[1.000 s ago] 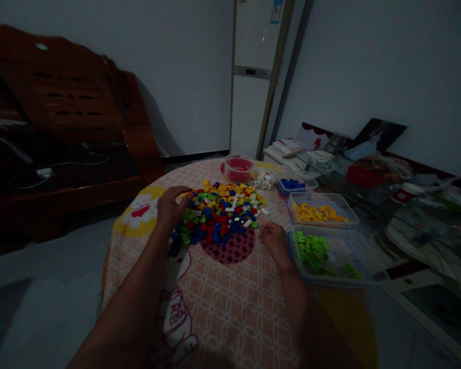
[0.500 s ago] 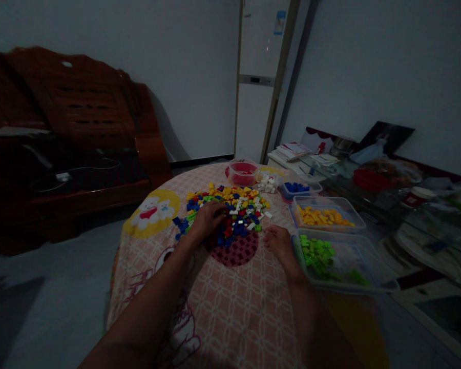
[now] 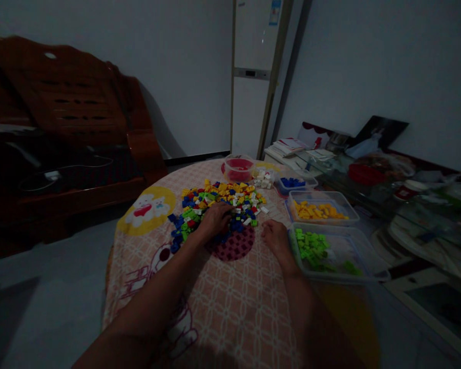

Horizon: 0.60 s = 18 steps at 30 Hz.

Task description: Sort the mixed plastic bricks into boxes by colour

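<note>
A heap of small toy building bricks (image 3: 230, 189) in yellow, blue, green, white and red lies on the table. Over its near middle is my left hand (image 3: 217, 218), open, its bent fingers reaching among the bricks; their tips are partly hidden. My right hand (image 3: 275, 237) rests near the cloth just right of the heap, fingers curled closed. Whatever it may hold does not show. To its right stands a clear tub of green bricks (image 3: 313, 248), and behind that a tub of yellow bricks (image 3: 318, 210).
Farther back are a tub of blue bricks (image 3: 292, 182), some white bricks (image 3: 264, 178) and a round tub (image 3: 238, 168) with red bricks. A patterned cloth (image 3: 234, 302) covers the round table. A cluttered glass table (image 3: 334, 174) stands right, a wooden bench (image 3: 88, 123) left.
My left hand has shifted right and slightly nearer across the heap, spreading bricks at its left near edge. My right hand stays beside the heap, still curled. The view has turned slightly right.
</note>
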### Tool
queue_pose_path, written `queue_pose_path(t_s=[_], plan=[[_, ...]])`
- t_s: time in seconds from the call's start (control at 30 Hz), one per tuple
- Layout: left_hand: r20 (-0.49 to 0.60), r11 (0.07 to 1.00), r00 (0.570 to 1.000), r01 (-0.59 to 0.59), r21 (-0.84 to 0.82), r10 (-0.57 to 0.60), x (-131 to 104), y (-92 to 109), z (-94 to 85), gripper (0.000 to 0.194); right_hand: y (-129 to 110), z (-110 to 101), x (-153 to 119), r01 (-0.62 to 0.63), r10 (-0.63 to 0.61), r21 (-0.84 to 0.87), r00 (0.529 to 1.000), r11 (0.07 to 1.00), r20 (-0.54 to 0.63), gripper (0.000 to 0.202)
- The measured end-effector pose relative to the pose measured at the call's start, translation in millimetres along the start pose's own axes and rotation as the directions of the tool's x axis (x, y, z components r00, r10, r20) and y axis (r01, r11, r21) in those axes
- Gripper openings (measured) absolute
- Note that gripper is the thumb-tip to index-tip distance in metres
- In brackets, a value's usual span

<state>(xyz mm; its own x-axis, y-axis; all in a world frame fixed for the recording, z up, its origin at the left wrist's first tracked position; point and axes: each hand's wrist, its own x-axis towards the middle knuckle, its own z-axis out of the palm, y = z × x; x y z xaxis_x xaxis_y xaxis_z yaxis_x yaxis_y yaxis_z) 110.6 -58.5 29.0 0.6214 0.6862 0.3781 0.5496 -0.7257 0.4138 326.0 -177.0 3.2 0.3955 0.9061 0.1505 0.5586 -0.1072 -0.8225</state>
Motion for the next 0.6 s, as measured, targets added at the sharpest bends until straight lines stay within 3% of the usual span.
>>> queue_pose_path(t_s=[0.13, 0.4, 0.5, 0.6], plan=[[0.038, 1.0, 0.999, 0.002, 0.011, -0.002, 5.1, 2.6, 1.2, 0.034, 0.7, 0.7, 2.0, 0.001, -0.001, -0.032, 1.0, 0.999, -0.013, 0.022], [0.013, 0.993, 0.996, 0.088, 0.075, -0.089, 16.5, 4.8, 0.8, 0.033, 3.1, 1.9, 2.9, -0.003, 0.003, -0.008, 1.0, 1.0, -0.023, 0.021], [-0.02, 0.991, 0.996, 0.092, 0.093, -0.09, 23.1, 14.4, -0.5, 0.035, 3.1, 1.7, 2.6, -0.004, 0.004, -0.001, 1.0, 1.0, -0.019, 0.021], [0.003, 0.998, 1.0, 0.018, 0.068, -0.018, 27.7, 30.6, 4.9, 0.031, 3.0, 1.4, 2.3, -0.002, 0.001, -0.003, 1.0, 1.0, -0.012, 0.021]])
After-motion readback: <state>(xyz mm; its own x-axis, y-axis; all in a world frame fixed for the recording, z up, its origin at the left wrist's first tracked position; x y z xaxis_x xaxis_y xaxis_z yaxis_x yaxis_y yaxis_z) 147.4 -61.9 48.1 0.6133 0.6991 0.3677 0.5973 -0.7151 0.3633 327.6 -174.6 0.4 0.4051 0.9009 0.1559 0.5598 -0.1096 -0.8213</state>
